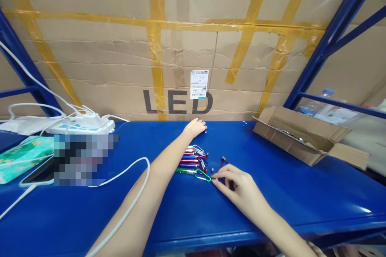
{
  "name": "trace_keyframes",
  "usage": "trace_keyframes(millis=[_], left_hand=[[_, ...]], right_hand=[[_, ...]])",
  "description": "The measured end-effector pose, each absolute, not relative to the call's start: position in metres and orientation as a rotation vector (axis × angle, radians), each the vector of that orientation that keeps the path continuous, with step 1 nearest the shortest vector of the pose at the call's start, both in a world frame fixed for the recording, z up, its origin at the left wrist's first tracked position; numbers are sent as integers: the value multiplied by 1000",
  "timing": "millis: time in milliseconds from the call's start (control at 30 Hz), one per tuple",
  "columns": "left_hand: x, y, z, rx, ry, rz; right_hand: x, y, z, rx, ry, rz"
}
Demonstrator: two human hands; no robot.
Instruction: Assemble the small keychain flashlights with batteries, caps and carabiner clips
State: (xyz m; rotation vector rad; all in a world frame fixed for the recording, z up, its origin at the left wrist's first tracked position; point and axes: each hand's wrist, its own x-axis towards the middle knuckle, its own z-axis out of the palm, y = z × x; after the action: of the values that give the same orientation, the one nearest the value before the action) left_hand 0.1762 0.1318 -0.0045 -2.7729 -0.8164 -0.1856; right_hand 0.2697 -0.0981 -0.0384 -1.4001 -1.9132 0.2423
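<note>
Several slim metal penlights (188, 165) in green, purple, blue, red and silver lie side by side, each with a carabiner clip at its right end. My right hand (241, 186) is closed in a pinch beside the green carabiner (203, 176); a small shiny bit shows between thumb and forefinger, too small to name. Farther back, my left hand (195, 127) curls its fingers down at the tabletop, around a small reddish piece (206, 131) that is mostly hidden. Between the hands lie a tiny metal piece (212, 170) and a dark red clip (223, 160).
The blue tabletop (271, 192) backs onto a large taped carton (120, 64) marked LED. An open cardboard box (289, 140) stands at right. At left are a power strip (81, 123), a green packet (24, 158) and a phone (39, 172). A white cable (141, 192) loops over my left forearm.
</note>
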Motion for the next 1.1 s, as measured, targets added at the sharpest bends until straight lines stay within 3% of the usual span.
trace_keyframes(millis=[200,433,567,667,867,1100], left_hand=[[170,125,-1,-2790,-860,-288],[122,91,10,-2735,-1004,-705],[73,53,10,-2737,-973,-1244],[36,26,1,-2703,-873,-1454],[-7,8,-8,-2750,-748,-1415],[0,17,-10,-2892,-850,-1432]], right_hand=[[268,-99,-37,-1427,-1901,228],[272,-97,-37,-1431,-1906,169],[270,-96,-23,-1418,-1959,104],[257,-92,3,-1396,-1981,78],[201,-60,51,-1074,-1979,-21],[171,-26,46,-635,-2061,-48]])
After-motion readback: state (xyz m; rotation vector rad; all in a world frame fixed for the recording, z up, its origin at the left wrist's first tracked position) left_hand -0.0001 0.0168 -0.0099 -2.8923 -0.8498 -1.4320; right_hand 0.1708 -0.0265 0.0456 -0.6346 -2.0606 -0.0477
